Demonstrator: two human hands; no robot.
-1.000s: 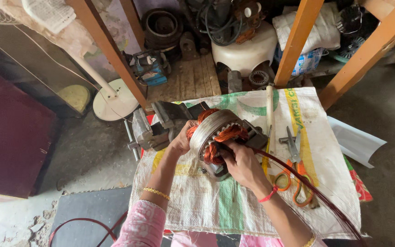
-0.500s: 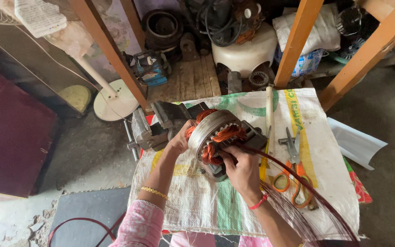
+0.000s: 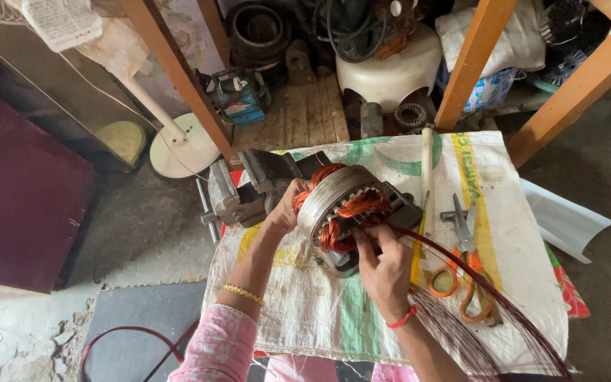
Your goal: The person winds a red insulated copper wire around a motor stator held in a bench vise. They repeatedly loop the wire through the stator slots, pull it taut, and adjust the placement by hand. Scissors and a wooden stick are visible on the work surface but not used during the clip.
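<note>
Far to your left, a dark red panel point(image 3: 19, 205) leans by the floor, and a white fan base point(image 3: 182, 150) on its pole stands beside an orange wooden post point(image 3: 178, 74). Next comes the counter point(image 3: 298, 311), covered with a woven white sack printed in green and yellow. At its left edge sits a grey bench vise point(image 3: 245, 189).

Your left hand point(image 3: 288, 206), wrist ringed by a gold bangle point(image 3: 243, 293), is closed on the left rim of the motor stator point(image 3: 337, 205), a grey metal ring packed with copper-coloured coils. The stator stands tilted on the sack, just right of the vise and near the counter's middle. Your right hand point(image 3: 383, 262), with a red band at the wrist, is pinched on the copper windings at the stator's lower right face. The two hands are apart, one on each side of the ring.

From the stator, a bundle of dark red wire point(image 3: 475, 311) sweeps down to the lower right. Beside it lie a white-handled tool point(image 3: 426, 163), grey pliers point(image 3: 461, 216) and orange-handled scissors point(image 3: 464, 279). A white sheet point(image 3: 567, 221) lies on the floor beyond the counter's right edge.
</note>
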